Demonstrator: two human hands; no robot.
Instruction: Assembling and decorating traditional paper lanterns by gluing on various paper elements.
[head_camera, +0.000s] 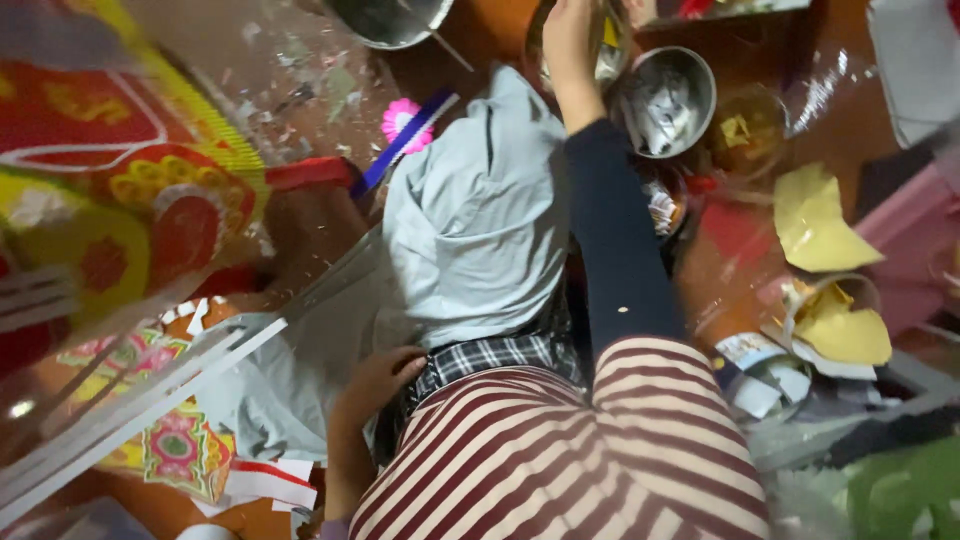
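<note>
My right hand (568, 40), on a dark-sleeved arm, reaches far forward into a shiny metal bowl (612, 62) at the top of the view. Its fingertips are hidden at the bowl's rim beside something yellow, so I cannot tell if it holds anything. My left hand (378, 378) rests low in the middle, fingers loosely bent, against a plaid cloth (490, 355) and a pale grey-blue cloth (470, 220) over my lap. It grips nothing that I can see. Red-and-white striped fabric (560, 450) covers my legs.
A second metal bowl (668, 100) holds paper scraps. Yellow paper pieces (815, 220) and cut scraps lie at right. A bright red, yellow and green patterned paper object (120, 190) fills the left. White strips (140, 395) and a pink flower cutout (400, 120) lie on the floor.
</note>
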